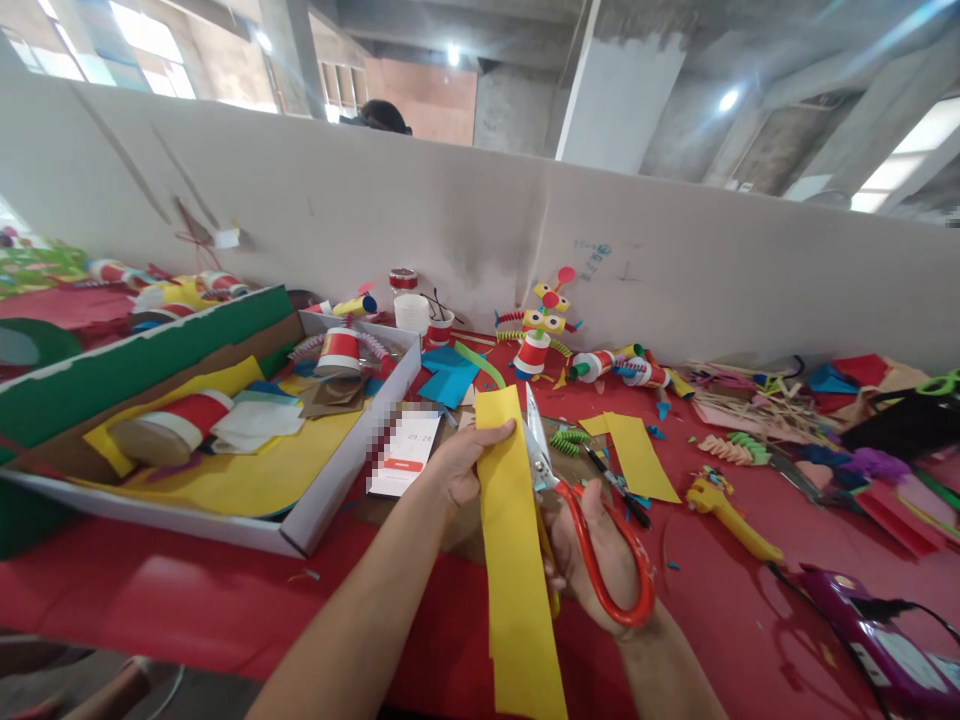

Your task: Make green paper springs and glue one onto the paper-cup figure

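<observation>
My left hand grips a long strip of yellow paper near its upper end, thumb across the front. The strip hangs down toward me, past the table's front edge. In my right hand is a pair of scissors with red handles, blades pointing away from me. Those blades lie along the strip's right edge, partly behind it; whether they are cutting cannot be seen. Another yellow paper piece rests on the red table, right of the scissors, beside a black pen.
A shallow box of paper and cups stands at left, with a phone beside it. A paper-cup figure stands by the white partition. At right lie a yellow glue gun, a purple device and craft scraps.
</observation>
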Tool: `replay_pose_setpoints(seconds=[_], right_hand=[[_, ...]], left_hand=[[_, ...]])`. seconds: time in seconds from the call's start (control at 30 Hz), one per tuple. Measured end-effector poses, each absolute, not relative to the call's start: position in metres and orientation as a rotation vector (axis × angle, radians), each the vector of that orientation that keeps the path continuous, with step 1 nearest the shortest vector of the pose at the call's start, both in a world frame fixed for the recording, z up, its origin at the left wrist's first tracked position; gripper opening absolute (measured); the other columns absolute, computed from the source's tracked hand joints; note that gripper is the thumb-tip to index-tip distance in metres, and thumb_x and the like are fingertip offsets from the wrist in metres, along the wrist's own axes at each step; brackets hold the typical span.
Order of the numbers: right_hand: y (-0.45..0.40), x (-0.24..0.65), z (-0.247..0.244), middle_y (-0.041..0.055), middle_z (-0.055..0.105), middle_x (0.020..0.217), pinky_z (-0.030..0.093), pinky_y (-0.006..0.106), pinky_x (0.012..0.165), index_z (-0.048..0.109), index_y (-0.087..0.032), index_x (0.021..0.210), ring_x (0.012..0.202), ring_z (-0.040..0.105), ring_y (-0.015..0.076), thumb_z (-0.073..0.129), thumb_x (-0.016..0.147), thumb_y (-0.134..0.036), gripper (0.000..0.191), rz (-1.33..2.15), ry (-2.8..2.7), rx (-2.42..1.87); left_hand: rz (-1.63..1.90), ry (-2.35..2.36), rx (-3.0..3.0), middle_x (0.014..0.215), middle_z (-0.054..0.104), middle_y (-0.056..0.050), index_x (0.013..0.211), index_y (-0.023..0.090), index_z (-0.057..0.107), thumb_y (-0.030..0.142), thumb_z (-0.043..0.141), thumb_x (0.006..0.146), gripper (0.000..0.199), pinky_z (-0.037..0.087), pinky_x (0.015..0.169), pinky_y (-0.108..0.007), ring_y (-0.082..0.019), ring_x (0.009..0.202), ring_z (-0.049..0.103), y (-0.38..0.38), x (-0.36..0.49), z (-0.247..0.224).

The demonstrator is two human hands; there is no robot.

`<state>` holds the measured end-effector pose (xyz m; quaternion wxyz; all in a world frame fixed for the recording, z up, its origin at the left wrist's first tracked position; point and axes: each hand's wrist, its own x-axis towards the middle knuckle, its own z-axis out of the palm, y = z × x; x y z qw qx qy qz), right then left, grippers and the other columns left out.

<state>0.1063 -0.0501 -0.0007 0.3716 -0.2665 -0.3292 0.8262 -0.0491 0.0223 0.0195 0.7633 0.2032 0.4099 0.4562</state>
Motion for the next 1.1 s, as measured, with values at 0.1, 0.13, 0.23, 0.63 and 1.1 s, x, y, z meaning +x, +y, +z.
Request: replay_pose_setpoints(seconds=[0.1,0.13,0.23,0.63,1.1], right_hand=[[-0.049,0.107,-0.006,0.0027,0.052,0.053,0.026,0.019,0.038,0.061,-0.015,0.080,0.048,0.045,0.0107,0.033,0.077,-0.074,0.065,2.117,-0.809,-0.716],[-0.048,0.107,-0.007,0.0026,0.052,0.053,0.026,0.019,0.038,0.061,-0.015,0.079,0.048,0.046,0.0108,0.033,0.077,-0.074,0.065,2.119,-0.806,-0.732],[-0.047,0.108,-0.012,0.0028,0.054,0.054,0.027,0.019,0.039,0.061,-0.015,0.081,0.047,0.046,0.0102,0.032,0.076,-0.076,0.067,2.141,-0.813,-0.743],[-0.050,0.112,-0.010,0.0040,0.057,0.063,0.024,0.017,0.038,0.059,-0.016,0.094,0.048,0.042,0.0085,0.033,0.076,-0.075,0.067,2.142,-0.822,-0.675],[-0.049,0.140,0.010,-0.0012,0.052,0.062,0.027,0.020,0.038,0.053,-0.022,0.104,0.042,0.040,0.0092,0.039,0.083,-0.061,0.047,1.882,-1.018,-0.942]], left_hand=[[0.937,0.892,0.410,0.063,0.069,-0.009,0.086,0.009,0.061,0.019,0.061,0.075,0.014,0.055,0.055,-0.030,-0.020,0.052,0.065,0.024,-0.052,0.021],[0.926,0.894,0.394,0.063,0.069,-0.009,0.085,0.009,0.061,0.021,0.061,0.076,0.015,0.054,0.054,-0.030,-0.020,0.052,0.065,0.025,-0.052,0.021],[0.954,0.937,0.380,0.060,0.068,-0.008,0.083,0.010,0.060,0.027,0.062,0.076,0.018,0.054,0.052,-0.031,-0.019,0.048,0.063,0.025,-0.052,0.021],[1.045,0.966,0.457,0.062,0.069,-0.009,0.083,0.011,0.061,0.022,0.065,0.074,0.014,0.054,0.053,-0.033,-0.021,0.051,0.064,0.023,-0.048,0.017],[1.044,1.003,0.401,0.065,0.070,-0.009,0.081,0.009,0.065,0.019,0.059,0.078,0.012,0.054,0.052,-0.027,-0.017,0.053,0.064,0.031,-0.055,0.017]])
